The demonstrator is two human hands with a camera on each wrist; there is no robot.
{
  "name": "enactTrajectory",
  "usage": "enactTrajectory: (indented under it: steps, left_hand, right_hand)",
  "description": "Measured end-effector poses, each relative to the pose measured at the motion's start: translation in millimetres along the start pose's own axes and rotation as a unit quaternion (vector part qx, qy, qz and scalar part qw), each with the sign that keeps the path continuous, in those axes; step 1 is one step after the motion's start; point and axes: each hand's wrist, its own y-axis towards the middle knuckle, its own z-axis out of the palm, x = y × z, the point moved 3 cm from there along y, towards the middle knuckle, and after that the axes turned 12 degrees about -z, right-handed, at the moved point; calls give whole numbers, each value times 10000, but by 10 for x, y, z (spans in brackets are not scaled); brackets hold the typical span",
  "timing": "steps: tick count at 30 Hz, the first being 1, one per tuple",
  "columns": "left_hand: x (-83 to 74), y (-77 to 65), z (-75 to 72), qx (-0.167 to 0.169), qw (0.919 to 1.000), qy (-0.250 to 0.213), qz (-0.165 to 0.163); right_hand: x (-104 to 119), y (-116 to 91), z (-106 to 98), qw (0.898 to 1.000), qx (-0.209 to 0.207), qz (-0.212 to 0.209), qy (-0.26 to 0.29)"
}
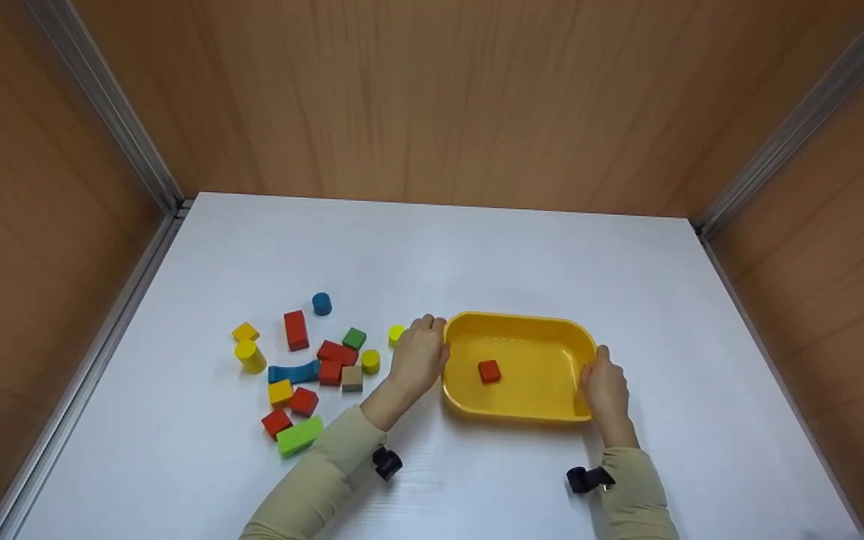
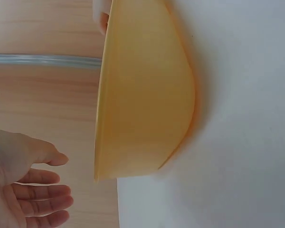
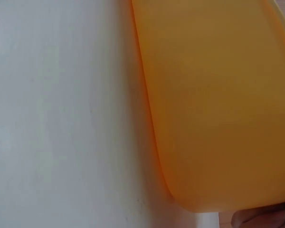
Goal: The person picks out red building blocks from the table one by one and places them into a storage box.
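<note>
A shallow yellow plastic tub (image 1: 522,405) with rounded corners holds one small red block (image 1: 490,371). My right hand (image 1: 606,386) grips the tub's right end at the rim; in the right wrist view only some of its fingers (image 3: 261,217) show beside the tub wall (image 3: 218,118). At the left end is my left hand (image 1: 418,352), overlapping the rim in the head view. From the left wrist, that hand (image 2: 28,185) has its fingers loosely extended, with a gap between them and the tub wall (image 2: 142,95).
Several scattered wooden blocks lie left of the tub, among them a green block (image 1: 301,436), a blue arch (image 1: 293,373), a yellow cylinder (image 1: 250,356) and a blue cylinder (image 1: 322,304). Wooden panels (image 1: 432,97) wall in the white table (image 1: 432,247).
</note>
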Motion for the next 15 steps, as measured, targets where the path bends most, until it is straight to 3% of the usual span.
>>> enactTrajectory:
  steps: [7,15]
  left_hand:
    - [261,-7,-82,-307,9992,202,-138]
    - [558,33,-151,-48,9961,469,-746]
  right_hand:
    - [-6,-5,3,9998,134,132,52]
    - [8,-4,-8,10000,27,39,-26]
